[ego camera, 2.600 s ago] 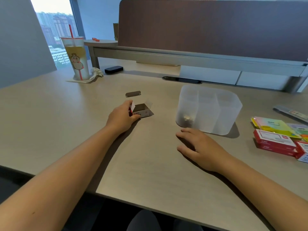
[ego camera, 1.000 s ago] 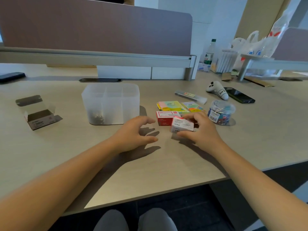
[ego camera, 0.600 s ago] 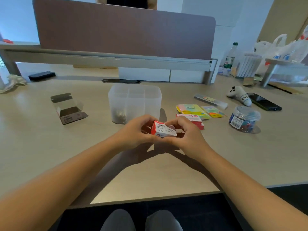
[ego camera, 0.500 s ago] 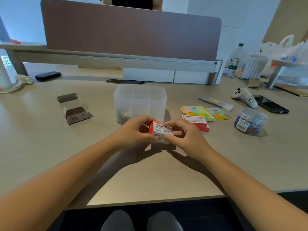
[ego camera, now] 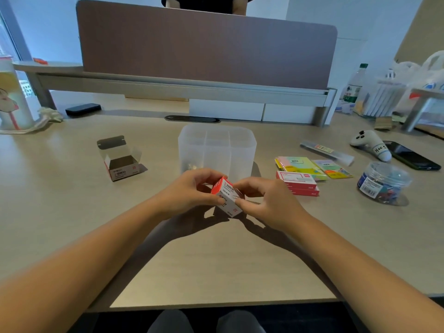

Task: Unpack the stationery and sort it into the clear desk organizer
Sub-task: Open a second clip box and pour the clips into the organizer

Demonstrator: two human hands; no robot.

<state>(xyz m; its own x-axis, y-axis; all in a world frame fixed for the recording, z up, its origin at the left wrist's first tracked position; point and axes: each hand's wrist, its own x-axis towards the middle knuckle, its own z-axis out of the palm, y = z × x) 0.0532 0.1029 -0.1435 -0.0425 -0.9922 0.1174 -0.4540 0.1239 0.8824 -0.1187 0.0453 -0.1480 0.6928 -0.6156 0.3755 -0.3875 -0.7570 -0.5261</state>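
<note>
Both hands hold a small red-and-white box (ego camera: 227, 197) just above the desk, in front of the clear desk organizer (ego camera: 217, 146). My left hand (ego camera: 189, 192) grips its left side and my right hand (ego camera: 264, 200) pinches its right end. The box is tilted, red end up, and looks closed. A little metal stationery lies at the bottom of the organizer's left compartment. Two more red-and-white boxes (ego camera: 298, 185) are stacked to the right, beside sticky note pads (ego camera: 300, 165).
An opened empty box (ego camera: 121, 162) stands at the left. To the right are a round jar of coloured clips (ego camera: 382, 182), a long clear packet (ego camera: 326, 151), a white controller (ego camera: 371, 144) and a phone (ego camera: 412, 158). A drink cup (ego camera: 13, 99) stands far left.
My left hand left the opened box, and my right hand picked a red-and-white box from the pile. Both hands brought it before the organizer and tilted its red end up.
</note>
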